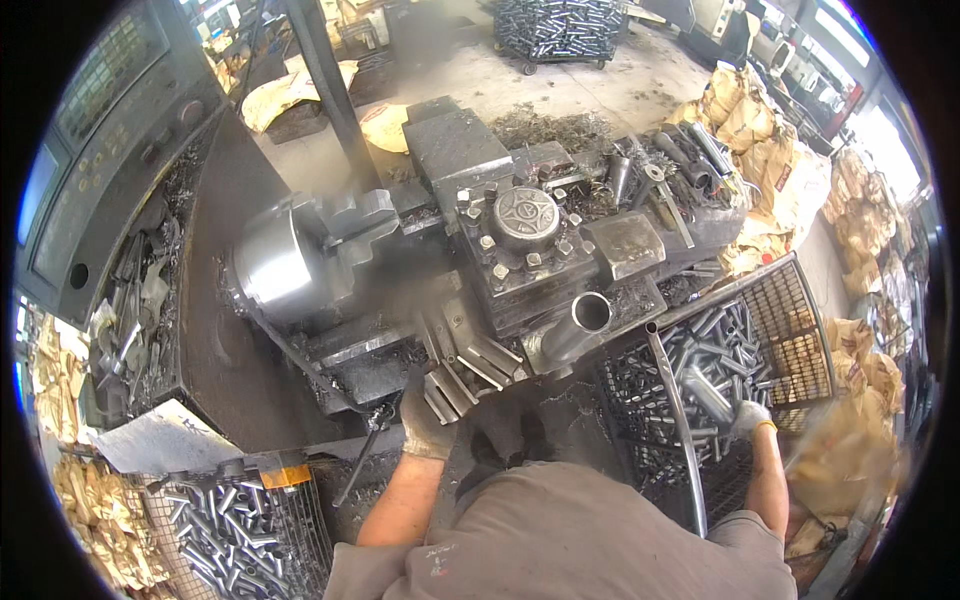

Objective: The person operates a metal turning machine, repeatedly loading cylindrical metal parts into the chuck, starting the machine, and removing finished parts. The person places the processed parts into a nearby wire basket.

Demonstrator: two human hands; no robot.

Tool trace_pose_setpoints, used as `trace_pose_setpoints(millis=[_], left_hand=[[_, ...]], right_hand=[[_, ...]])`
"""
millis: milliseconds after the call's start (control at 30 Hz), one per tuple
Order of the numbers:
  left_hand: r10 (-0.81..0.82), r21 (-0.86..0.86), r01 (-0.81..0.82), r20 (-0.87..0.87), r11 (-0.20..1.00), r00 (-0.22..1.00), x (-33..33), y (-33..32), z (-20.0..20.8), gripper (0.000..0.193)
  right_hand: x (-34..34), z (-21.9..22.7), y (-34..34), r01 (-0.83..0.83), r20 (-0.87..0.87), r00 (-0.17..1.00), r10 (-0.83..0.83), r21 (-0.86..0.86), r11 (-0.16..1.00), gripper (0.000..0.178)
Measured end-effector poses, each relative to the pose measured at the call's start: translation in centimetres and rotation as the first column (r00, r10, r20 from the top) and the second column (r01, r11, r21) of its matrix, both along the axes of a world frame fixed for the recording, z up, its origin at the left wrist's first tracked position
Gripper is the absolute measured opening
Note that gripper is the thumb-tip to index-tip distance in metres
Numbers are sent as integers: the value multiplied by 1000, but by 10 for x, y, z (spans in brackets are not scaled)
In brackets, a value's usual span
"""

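At the front of the machine, my left hand (pixel 428 428), in a pale, stained work glove, is against a group of parallel grey metal bars (pixel 450 393). Its fingers are partly hidden and dark, so their grip on the bars is unclear. On the right, my gloved right hand (pixel 750 418) reaches into a wire bin (pixel 790 310) of short metal tubes. Its fingers close at the end of a bright, slightly blurred metal tube (pixel 708 396), which lies tilted over the pile. Left of centre sits the lathe's large round chuck (pixel 275 262), smeared around its jaws.
A bolted tool post (pixel 527 217) stands mid-machine, with an upright open cylinder (pixel 590 313) in front. A long curved bar (pixel 675 410) crosses the bin's near side. A handle (pixel 362 455) juts beside my left forearm. Another crate of tubes (pixel 225 530) sits lower left.
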State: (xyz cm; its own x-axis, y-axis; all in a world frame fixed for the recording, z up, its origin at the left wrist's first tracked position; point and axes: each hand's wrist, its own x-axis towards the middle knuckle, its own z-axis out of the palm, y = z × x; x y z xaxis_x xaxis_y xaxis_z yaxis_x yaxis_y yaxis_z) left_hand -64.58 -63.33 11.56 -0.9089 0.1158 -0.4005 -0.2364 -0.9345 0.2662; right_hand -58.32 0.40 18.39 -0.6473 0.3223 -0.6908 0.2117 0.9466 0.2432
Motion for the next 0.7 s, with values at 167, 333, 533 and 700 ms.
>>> trace_pose_setpoints(millis=[167,333,533,700], left_hand=[[-89,34,90,-12,995,996,3,-7,20,63],[-253,-339,277,114,899,961,37,-2,52,58],[-125,-246,172,197,954,972,33,1,69,56],[25,-487,-42,-41,872,999,19,-41,51,50]], right_hand=[[-101,53,-224,-257,-579,684,-444,-761,596,67],[-155,35,-354,-484,-645,762,59,-506,714,38],[-101,7,-427,-723,-668,672,321,-495,482,67],[-142,-70,-448,-696,-706,649,285,-399,597,36]])
